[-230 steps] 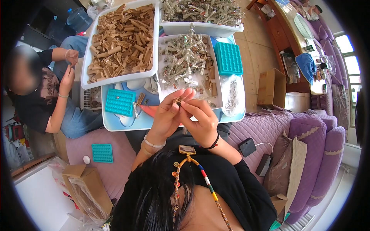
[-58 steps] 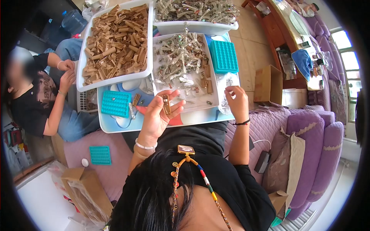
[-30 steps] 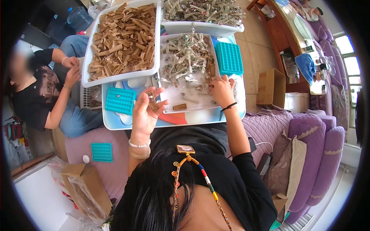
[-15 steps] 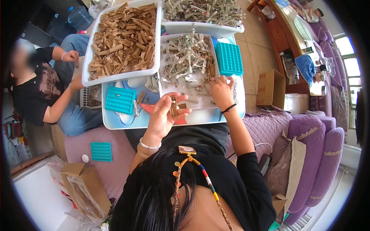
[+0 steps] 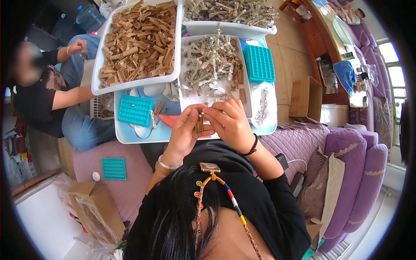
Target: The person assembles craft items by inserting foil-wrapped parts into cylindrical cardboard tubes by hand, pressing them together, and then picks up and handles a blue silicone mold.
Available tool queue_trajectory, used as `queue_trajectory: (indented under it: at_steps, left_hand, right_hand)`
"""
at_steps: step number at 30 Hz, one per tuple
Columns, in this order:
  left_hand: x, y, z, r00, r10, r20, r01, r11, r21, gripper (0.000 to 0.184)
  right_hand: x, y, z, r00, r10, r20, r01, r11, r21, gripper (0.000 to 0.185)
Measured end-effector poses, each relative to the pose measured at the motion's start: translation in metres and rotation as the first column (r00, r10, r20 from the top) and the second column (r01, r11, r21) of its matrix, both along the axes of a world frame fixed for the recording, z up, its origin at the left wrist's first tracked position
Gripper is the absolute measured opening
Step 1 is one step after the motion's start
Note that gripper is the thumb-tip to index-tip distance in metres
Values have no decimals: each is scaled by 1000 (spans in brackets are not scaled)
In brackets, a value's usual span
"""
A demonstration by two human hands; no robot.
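My left hand (image 5: 184, 132) holds a small brown piece (image 5: 199, 121) upright between thumb and fingers, in front of the shallow white tray (image 5: 248, 102). Pinched at the top end of that piece are the fingers of my right hand (image 5: 229, 123); whatever they grip is too small to make out. Silvery wrapped bits (image 5: 210, 65) lie heaped in the shallow tray behind my hands. A teal studded tray (image 5: 135, 110) rests on the blue table to the left, with a clear wrapped strip (image 5: 153, 119) beside it.
A white bin (image 5: 96, 84) of brown pieces stands at the back left, another white bin (image 5: 229, 30) behind the shallow tray. Teal trays (image 5: 259, 63) and a plastic bag (image 5: 262, 106) are at the right. A co-worker (image 5: 43, 95) sits at the left, one arm reaching behind the bin.
My right hand has moved from the shallow tray's right side to the brown piece in my left hand. The co-worker's one hand has risen, holding something small.
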State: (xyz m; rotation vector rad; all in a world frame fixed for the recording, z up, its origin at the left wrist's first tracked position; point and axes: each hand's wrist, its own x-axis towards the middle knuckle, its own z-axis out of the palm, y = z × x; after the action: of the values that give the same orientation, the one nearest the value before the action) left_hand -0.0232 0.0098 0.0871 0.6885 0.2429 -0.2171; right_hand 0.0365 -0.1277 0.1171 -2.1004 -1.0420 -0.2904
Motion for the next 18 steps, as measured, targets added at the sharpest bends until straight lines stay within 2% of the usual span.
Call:
queue_trajectory:
  at_steps: [8, 10, 11, 13, 18]
  left_hand:
    - [1, -3, 3, 999, 9, 34, -10, 999, 43, 34]
    - [0, -1, 0, 998, -2, 57, -2, 996, 85, 35]
    - [-1, -1, 1, 998, -2, 56, -3, 996, 85, 35]
    - [-1, 0, 3, 998, -18, 59, 12, 995, 95, 36]
    - [-3, 1, -1, 999, -35, 29, 30, 985, 168, 37]
  right_hand:
    - [-1, 0, 2, 999, 41, -23, -42, 999, -17, 16]
    - [1, 0, 0, 988, 43, -150, -37, 999, 40, 14]
    - [1, 1, -1, 988, 43, -151, -38, 998, 40, 14]
    - [2, 2, -3, 939, 60, -338, 2, 983, 182, 14]
    - [6, 1, -1, 909, 93, -407, -52, 992, 111, 14]
